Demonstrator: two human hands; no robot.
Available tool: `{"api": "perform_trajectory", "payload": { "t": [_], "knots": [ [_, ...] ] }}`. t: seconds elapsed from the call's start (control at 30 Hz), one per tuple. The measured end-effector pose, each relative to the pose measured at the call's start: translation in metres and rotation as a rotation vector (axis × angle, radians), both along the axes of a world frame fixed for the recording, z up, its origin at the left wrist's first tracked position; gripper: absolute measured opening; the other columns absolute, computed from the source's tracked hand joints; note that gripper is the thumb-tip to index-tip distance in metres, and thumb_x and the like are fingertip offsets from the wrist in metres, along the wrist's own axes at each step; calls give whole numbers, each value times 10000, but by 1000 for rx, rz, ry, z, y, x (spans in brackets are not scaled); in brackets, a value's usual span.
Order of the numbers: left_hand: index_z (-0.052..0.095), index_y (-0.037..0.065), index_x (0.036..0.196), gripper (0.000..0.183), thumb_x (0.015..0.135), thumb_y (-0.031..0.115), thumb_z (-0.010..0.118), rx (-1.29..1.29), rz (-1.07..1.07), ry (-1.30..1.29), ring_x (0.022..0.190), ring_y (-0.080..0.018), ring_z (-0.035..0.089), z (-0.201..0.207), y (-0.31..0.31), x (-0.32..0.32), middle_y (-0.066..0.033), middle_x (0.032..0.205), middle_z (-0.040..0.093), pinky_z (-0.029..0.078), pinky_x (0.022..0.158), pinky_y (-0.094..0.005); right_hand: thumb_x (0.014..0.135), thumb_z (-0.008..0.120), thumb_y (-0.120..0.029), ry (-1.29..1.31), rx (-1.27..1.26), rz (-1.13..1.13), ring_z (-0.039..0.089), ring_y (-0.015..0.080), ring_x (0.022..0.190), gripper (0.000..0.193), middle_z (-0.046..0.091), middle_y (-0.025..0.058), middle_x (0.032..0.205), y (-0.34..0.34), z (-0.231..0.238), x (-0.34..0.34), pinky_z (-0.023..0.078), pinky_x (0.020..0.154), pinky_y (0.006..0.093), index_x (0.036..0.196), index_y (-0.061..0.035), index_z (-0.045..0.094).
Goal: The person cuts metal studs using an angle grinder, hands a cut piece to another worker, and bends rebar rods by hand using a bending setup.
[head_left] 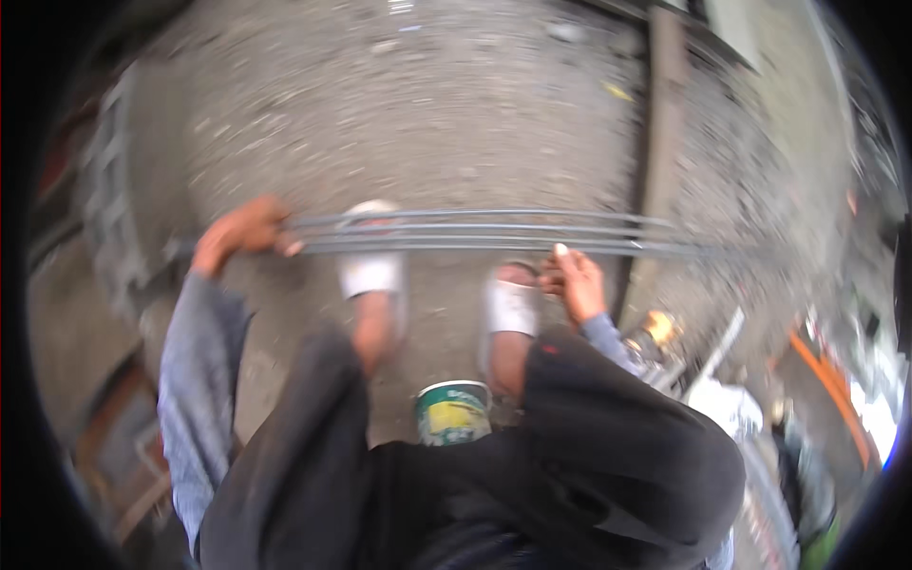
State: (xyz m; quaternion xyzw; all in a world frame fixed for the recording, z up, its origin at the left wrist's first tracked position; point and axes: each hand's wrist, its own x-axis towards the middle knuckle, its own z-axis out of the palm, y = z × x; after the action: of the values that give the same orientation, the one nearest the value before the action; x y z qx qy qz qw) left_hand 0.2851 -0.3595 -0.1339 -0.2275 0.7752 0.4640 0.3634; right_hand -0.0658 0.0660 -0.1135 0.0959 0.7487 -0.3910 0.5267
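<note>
Several long thin grey metal rods run side by side from left to right in front of me, above my feet. My left hand is closed around them near their left end. Below the nearest rod is my right hand, its fingers curled and its thumb tip against that rod. Whether something small sits in those right fingers is hidden by the curl and the blur. The rods' right ends fade into blur over a long wooden beam.
Between my feet in white footwear stands a green and yellow bucket. Hollow grey blocks line the left. At right lie a jar-like yellowish thing, a white bag and an orange strip. The ground is rough, gritty dirt.
</note>
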Motion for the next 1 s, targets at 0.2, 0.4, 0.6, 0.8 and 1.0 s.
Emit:
{"api": "perform_trajectory", "payload": {
  "t": [0.2, 0.4, 0.6, 0.8, 1.0],
  "knots": [
    [704, 0, 806, 421, 731, 383, 862, 35, 159, -131, 606, -162, 525, 26, 24, -56, -29, 629, 574, 404, 573, -385, 1050, 523, -389, -40, -224, -704, 677, 264, 922, 421, 618, 176, 1103, 62, -27, -44, 558, 764, 366, 1228, -9, 493],
    [708, -6, 792, 455, 814, 441, 791, -28, 203, -131, 582, -159, 520, 30, 35, -64, -40, 607, 571, 401, 556, -390, 1052, 538, -313, 4, -228, -790, 660, 255, 828, 232, 576, 102, 918, 64, -50, -42, 556, 745, 406, 1037, -88, 487],
    [736, -19, 853, 675, 887, 648, 639, -3, 147, -21, 702, -249, 613, 20, 26, -30, -162, 726, 660, 462, 648, -439, 1010, 580, -344, -106, -178, -625, 606, 422, 1116, 381, 628, 311, 1165, 59, -72, -31, 469, 1016, 524, 1116, 19, 536],
    [771, 17, 963, 500, 810, 492, 780, -58, 143, -9, 728, -267, 669, 16, 40, -60, -136, 771, 722, 491, 640, -413, 1045, 557, -350, -69, -423, -606, 647, 266, 1046, 340, 673, 134, 1080, 108, -89, -45, 515, 974, 420, 1133, -24, 589],
    [773, 19, 989, 471, 789, 442, 818, -23, 234, -43, 703, -247, 668, 22, 34, -28, -132, 782, 730, 487, 629, -401, 1035, 582, -334, -134, -406, -593, 675, 246, 980, 296, 697, 106, 1010, 71, -85, -13, 531, 945, 397, 1082, -43, 607]
  ]
}}
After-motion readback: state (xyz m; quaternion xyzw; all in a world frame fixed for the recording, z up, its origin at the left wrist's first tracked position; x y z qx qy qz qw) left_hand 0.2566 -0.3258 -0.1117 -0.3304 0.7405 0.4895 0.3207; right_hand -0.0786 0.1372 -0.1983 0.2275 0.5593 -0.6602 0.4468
